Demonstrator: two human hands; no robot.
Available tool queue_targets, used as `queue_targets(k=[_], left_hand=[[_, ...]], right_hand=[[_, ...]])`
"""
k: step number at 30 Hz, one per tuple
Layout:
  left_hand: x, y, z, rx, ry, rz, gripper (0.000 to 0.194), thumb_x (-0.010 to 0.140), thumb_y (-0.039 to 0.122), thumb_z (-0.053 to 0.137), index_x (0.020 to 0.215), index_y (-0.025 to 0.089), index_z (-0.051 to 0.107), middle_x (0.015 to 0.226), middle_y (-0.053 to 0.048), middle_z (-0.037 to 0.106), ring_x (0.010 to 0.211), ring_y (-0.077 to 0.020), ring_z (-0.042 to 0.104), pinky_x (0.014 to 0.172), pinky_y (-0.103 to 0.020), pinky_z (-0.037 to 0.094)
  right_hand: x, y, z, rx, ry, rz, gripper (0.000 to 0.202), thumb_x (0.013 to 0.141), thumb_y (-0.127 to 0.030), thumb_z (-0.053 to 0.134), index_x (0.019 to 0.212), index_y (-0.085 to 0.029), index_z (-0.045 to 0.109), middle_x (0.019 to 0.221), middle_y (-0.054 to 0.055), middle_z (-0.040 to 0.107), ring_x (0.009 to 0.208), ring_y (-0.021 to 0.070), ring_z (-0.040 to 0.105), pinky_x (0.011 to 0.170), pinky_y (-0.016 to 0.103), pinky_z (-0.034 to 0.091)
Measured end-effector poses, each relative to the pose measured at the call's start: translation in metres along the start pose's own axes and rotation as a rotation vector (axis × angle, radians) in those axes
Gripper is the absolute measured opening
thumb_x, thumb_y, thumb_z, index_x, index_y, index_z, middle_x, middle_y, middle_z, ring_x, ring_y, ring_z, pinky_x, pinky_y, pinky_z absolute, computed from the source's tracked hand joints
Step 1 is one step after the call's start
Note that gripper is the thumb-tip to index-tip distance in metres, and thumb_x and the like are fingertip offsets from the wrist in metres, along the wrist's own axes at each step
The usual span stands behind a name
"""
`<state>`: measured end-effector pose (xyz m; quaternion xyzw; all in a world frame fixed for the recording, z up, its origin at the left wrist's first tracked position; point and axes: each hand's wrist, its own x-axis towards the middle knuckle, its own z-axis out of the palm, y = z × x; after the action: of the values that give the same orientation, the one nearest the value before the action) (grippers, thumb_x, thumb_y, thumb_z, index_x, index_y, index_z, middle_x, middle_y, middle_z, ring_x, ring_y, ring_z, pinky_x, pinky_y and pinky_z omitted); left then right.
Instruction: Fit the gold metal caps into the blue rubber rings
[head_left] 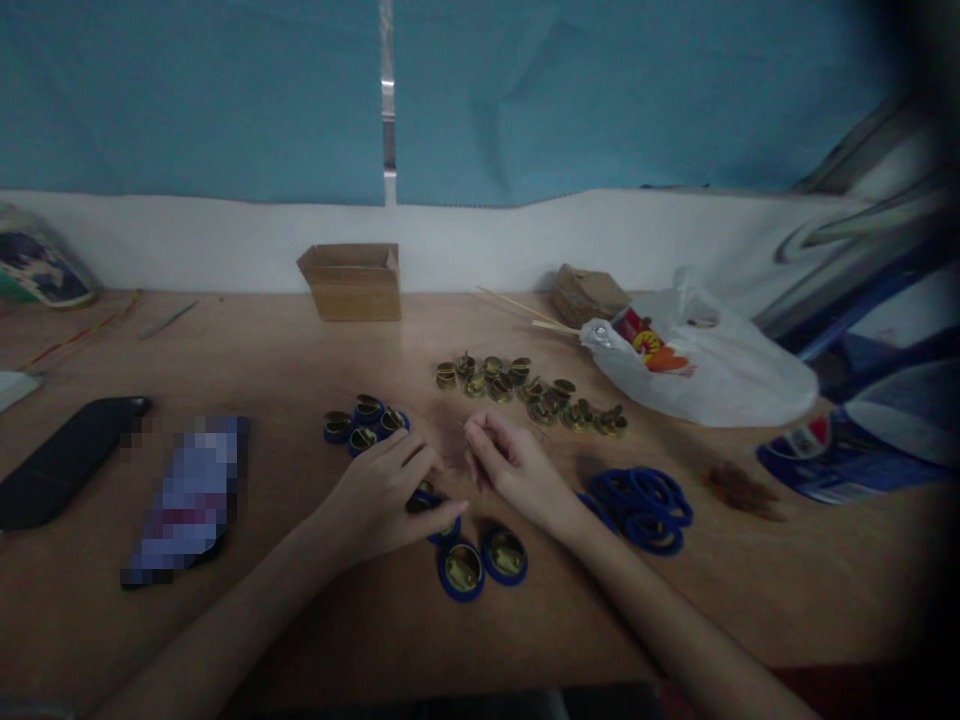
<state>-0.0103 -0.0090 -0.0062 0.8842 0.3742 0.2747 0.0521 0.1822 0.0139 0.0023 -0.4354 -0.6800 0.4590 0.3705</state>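
While four blue-ringed brass pieces [363,439] sit clustered beyond the left hand [390,490], at least four more lie under and just below it, two of them partly covered. Around ten bare brass pieces [501,388] stand farther back in a loose string; overlap prevents an exact count. Loose blue rings [653,534] are heaped right of the right hand [514,460], at least four of them, tangled together.

An open cardboard box [352,293] stands by the wall, its inside hidden. A white plastic bag [742,370] holds a red-and-yellow packet [642,337] and something orange.

Each brass piece is round, shiny and gold-toned, with upright metal parts; the ringed ones wear a dark blue band about the rim.

The left hand has its thumb well apart from its curved fingers; whether it grips anything I cannot tell. The right hand's fingertips meet in a narrow pinch, and anything between them is too small to identify.
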Motion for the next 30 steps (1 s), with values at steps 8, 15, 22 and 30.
queue_targets(k=[8,15,22,30], left_hand=[[0.001,0.0,-0.015,-0.026,-0.074,-0.011,0.029,0.079,0.043,0.064,0.09,0.018,0.055,0.091,-0.009,0.062,0.086,-0.0249,0.056,0.075,-0.038,0.047],[0.0,-0.011,-0.013,-0.123,-0.124,-0.029,0.025,0.084,0.042,0.063,0.076,0.019,0.057,0.081,-0.004,0.06,0.076,-0.0182,0.056,0.065,-0.031,0.044],[0.004,-0.013,-0.01,-0.393,0.021,-0.249,0.013,0.089,0.028,0.057,0.08,0.018,0.058,0.078,-0.001,0.061,0.073,-0.0151,0.057,0.066,-0.028,0.044],[0.01,-0.007,-0.012,-0.999,0.221,-0.665,0.033,0.091,0.05,0.049,0.084,0.018,0.05,0.075,0.0,0.064,0.038,-0.0045,0.047,0.034,-0.017,0.034]], right_hand=[[0.001,-0.01,-0.002,0.073,0.073,0.117,0.039,0.095,-0.05,0.045,0.067,-0.023,0.041,0.046,-0.008,0.041,0.038,0.0087,0.035,0.044,0.025,0.029],[0.002,-0.011,-0.002,0.09,0.075,0.099,0.043,0.093,-0.055,0.045,0.065,-0.022,0.041,0.047,-0.008,0.043,0.038,0.0083,0.037,0.045,0.025,0.03],[0.002,-0.011,-0.003,0.167,0.054,0.126,0.042,0.093,-0.054,0.046,0.067,-0.022,0.041,0.047,-0.009,0.043,0.039,0.0076,0.037,0.046,0.024,0.03],[-0.001,-0.011,-0.006,0.589,-0.12,0.191,0.039,0.088,-0.054,0.057,0.073,-0.022,0.041,0.053,-0.008,0.042,0.045,0.0077,0.039,0.045,0.021,0.031]])
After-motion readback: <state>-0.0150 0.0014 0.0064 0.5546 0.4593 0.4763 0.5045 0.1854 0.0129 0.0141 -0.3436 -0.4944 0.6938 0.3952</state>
